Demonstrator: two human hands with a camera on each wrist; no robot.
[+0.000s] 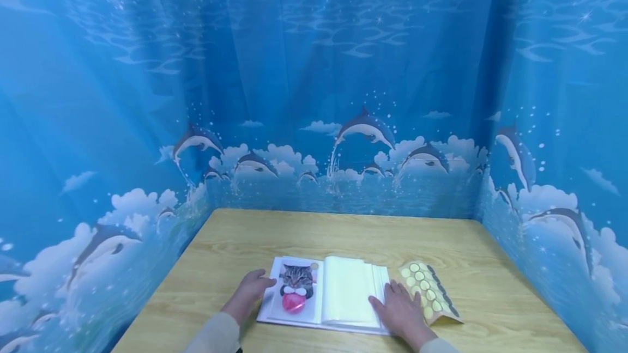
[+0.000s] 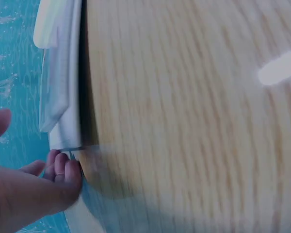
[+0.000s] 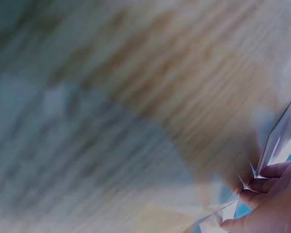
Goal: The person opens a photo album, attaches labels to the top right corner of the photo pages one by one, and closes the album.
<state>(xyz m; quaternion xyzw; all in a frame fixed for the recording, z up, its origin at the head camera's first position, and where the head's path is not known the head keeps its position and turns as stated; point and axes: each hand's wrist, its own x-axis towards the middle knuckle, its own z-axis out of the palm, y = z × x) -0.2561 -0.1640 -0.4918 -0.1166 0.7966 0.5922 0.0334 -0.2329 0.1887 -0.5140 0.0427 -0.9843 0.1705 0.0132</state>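
An open photo album (image 1: 318, 324) lies on the table in the head view. Its left page holds a picture of a cat (image 1: 296, 282) with a pink ball; the right page (image 1: 349, 290) looks blank and pale. My left hand (image 1: 252, 290) is at the album's left edge, thumb reaching towards the page. In the left wrist view, the left fingers (image 2: 60, 167) are by the album's edge, with the thumb apart. Over the right edge of the album rests my right hand (image 1: 399, 309), fingers spread. The right wrist view shows those fingers (image 3: 262, 184) at the edge.
A sheet of round yellow stickers (image 1: 427, 287), creased and curled at its near end, lies right of the album by my right hand. The wooden table (image 1: 343, 227) is bounded by blue curtains (image 1: 314, 70) with dolphins at the back and both sides.
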